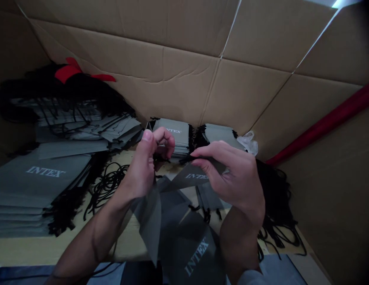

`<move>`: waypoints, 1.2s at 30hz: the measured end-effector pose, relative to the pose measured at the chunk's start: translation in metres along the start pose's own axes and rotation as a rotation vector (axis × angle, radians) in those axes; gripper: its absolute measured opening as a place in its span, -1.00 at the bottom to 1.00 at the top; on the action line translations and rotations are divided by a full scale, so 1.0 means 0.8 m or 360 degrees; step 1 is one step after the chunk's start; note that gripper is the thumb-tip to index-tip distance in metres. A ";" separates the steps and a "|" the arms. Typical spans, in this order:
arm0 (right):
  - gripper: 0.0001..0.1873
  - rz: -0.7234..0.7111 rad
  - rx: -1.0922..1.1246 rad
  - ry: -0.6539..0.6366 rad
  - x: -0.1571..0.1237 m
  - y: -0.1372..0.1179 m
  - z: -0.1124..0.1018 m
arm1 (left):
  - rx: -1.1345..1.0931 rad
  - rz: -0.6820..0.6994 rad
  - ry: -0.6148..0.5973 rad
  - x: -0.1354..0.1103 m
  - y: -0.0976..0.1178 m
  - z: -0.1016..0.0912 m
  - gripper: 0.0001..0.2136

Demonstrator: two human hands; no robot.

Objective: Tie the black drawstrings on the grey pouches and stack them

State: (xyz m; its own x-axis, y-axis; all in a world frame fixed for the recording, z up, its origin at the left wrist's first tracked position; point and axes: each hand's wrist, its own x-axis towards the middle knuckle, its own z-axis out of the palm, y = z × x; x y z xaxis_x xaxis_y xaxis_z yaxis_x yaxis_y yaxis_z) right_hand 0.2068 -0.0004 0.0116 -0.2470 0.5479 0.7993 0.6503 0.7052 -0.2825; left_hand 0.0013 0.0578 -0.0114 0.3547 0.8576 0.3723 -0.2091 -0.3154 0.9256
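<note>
My left hand (141, 170) pinches the top edge of a grey fabric bag (150, 221), which hangs below it. To the right, thumb and forefinger of my right hand (232, 178) are closed on a black cord (186, 159), level with the left fingers. Whether this cord runs through the bag in my left hand is hard to see. Under my hands lie more grey bags, one with white INTEX lettering (197, 257). Short black cord ends (206, 215) stick out of another bag there.
Stacked grey INTEX bags (44, 172) fill the left side, with black cords and a red strip (68, 73) behind. Two smaller stacks stand against the cardboard wall (178, 63). Loose black cords (108, 180) lie left; a cord bundle (275, 198) lies right, near a red pole (324, 126).
</note>
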 end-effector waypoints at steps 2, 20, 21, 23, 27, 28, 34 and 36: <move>-0.88 0.0026 0.0085 -0.0063 0.001 0.001 0.000 | -0.0088 0.0004 0.0052 0.003 -0.001 0.005 -0.38; -0.90 -0.0055 0.0469 -0.0168 0.004 -0.002 0.030 | -0.0193 0.0402 0.0419 0.002 -0.009 0.023 -0.45; -0.90 -0.0064 0.0479 -0.0157 0.004 -0.003 0.032 | -0.0179 0.0406 0.0420 0.002 -0.009 0.023 -0.45; -0.89 -0.0074 0.0456 -0.0113 0.005 -0.005 0.035 | -0.0142 0.0426 0.0434 0.002 -0.009 0.023 -0.43; -0.86 -0.0129 0.0357 0.0021 0.007 -0.004 0.038 | -0.0100 0.0456 0.0440 0.003 -0.009 0.024 -0.43; -0.85 -0.0151 0.0360 0.0038 0.007 -0.004 0.038 | -0.0069 0.0460 0.0454 0.003 -0.009 0.024 -0.43; -0.86 -0.0159 0.0449 0.0080 0.006 -0.002 0.042 | -0.0013 0.0438 0.0359 0.004 -0.003 0.018 -0.47; -0.86 -0.0115 0.0474 0.0112 0.005 0.000 0.040 | -0.0054 0.0372 0.0207 0.003 0.002 0.011 -0.57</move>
State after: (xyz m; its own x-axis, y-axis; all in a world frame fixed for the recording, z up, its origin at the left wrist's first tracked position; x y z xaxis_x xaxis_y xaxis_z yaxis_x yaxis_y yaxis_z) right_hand 0.1827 0.0163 -0.0022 -0.2278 0.4666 0.8546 0.3916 0.8475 -0.3583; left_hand 0.0095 0.0556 -0.0083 0.1737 0.8087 0.5619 -0.3028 -0.4991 0.8119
